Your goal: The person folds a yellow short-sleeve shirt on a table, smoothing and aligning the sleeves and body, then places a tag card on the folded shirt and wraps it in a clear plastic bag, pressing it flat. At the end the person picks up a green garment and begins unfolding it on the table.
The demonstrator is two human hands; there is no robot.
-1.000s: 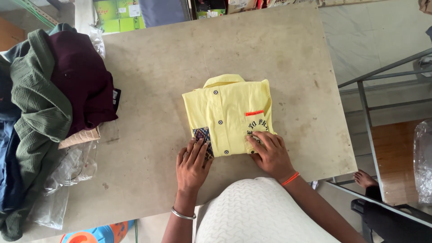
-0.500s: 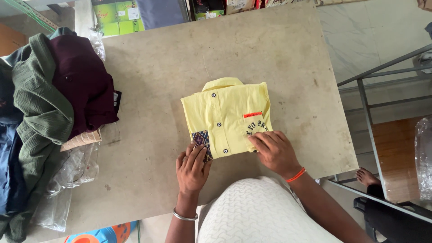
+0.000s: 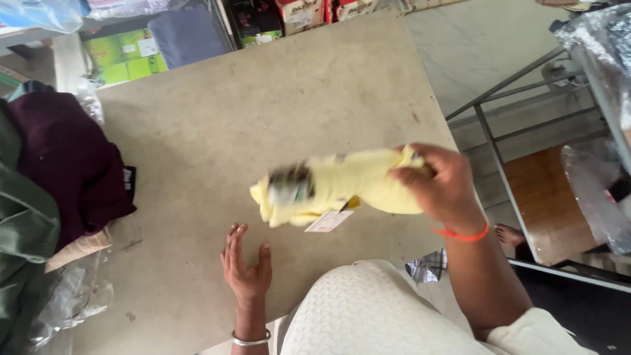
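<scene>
Head view: right hand (image 3: 442,184) grips folded yellow shirt (image 3: 328,187); left hand (image 3: 246,266) lies open on table (image 3: 263,105).

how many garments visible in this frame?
3 clearly: the folded yellow shirt gripped by the right hand above the table; a maroon garment and a green garment piled at left. More may be hidden underneath.

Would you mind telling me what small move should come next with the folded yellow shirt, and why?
Probably carry the folded yellow shirt on toward the right. The right hand grips it lifted off the table, its tag dangling, blurred with motion, while the left hand rests flat and empty on the table.
</scene>
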